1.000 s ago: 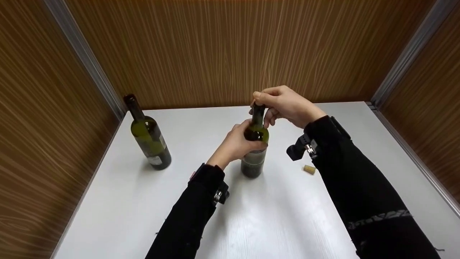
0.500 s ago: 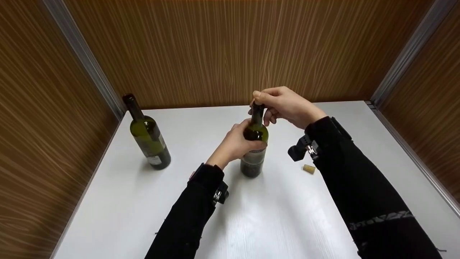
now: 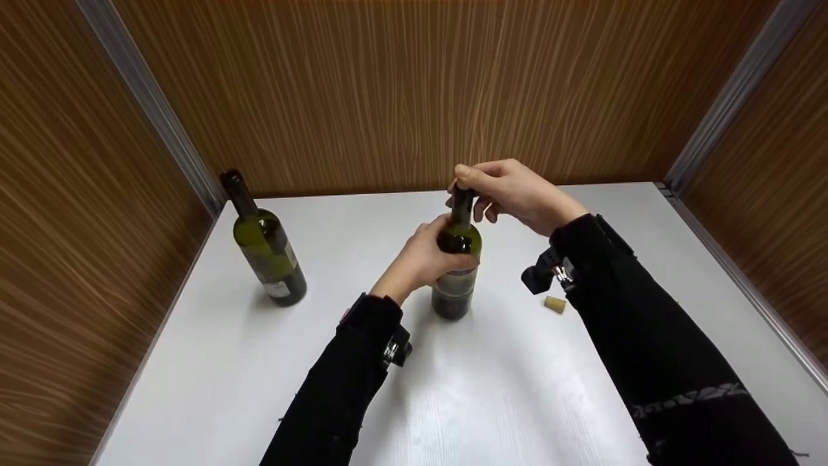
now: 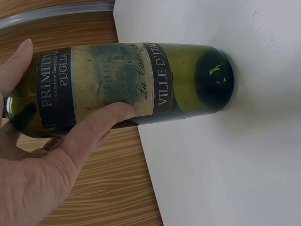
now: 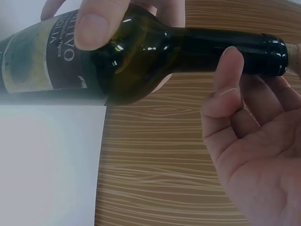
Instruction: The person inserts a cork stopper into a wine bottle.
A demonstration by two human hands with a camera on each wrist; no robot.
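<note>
Gripping bottle: the left hand (image 3: 424, 259) is wrapped round the shoulder of the green wine bottle (image 3: 457, 272), thumb and fingers curled onto the glass and the top of the label. Left wrist view shows the thumb lying right across the label.
Bottle spot: standing upright on the white counter (image 3: 491, 388), roughly mid-counter, a bit closer to the far edge than the near one.
Right hand: the right hand (image 3: 511, 194) sits over the mouth of the bottle, fingertips pinched on the very top of the neck. Right wrist view shows a bit of cork (image 5: 294, 52) poking out of the bottle mouth right at the picture's edge, with the fingers curled just beside the neck. So that hand is grasping the stopper end, though the exact pinch is mostly hidden.
Loose cork: a second cork (image 3: 554, 304) lies on its side on the counter, just right of the held bottle, near the right sleeve.
Other bottle: another green bottle (image 3: 262, 243) stands upright near the far left corner of the counter, well apart from both hands.
Surroundings: wood-grain panels (image 3: 414, 90) wall in the counter on the left, far and right sides.
</note>
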